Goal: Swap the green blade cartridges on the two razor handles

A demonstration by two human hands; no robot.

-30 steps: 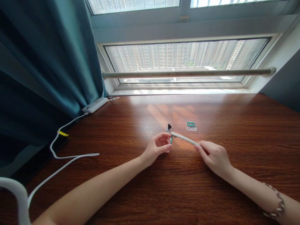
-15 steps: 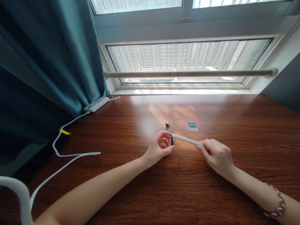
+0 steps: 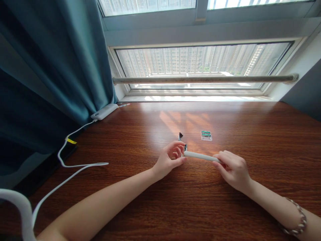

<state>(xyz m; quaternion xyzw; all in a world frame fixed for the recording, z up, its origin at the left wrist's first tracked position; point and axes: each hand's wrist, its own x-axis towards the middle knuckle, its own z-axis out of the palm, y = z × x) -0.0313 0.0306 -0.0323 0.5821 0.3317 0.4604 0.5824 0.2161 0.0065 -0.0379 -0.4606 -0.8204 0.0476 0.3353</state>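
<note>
My left hand [image 3: 171,155] is closed in a pinch on a small dark razor cartridge [image 3: 186,147], held on edge between thumb and fingertips. My right hand [image 3: 233,168] grips one end of a slim white stick [image 3: 202,156], shaped like a stylus. The stick's rounded tip meets the cartridge close to my left fingertips; whether it presses on it I cannot tell. Just beyond my left hand lies a razor handle [image 3: 180,136] with a black end, its lower part hidden by my fingers. Farther right is a clear case [image 3: 206,135] with green-striped cartridges.
The brown wooden table [image 3: 150,207] runs up to a window with a metal rail [image 3: 200,79]. At the left stand a blue curtain [image 3: 75,60] and a white power bank [image 3: 104,111]. Its white cable [image 3: 82,166] loops over the table left of my forearm.
The white stick's tip has slid down along the cartridge, from its upper end toward my left thumb. My right hand has shifted slightly down with it. My left hand stays nearly still.
</note>
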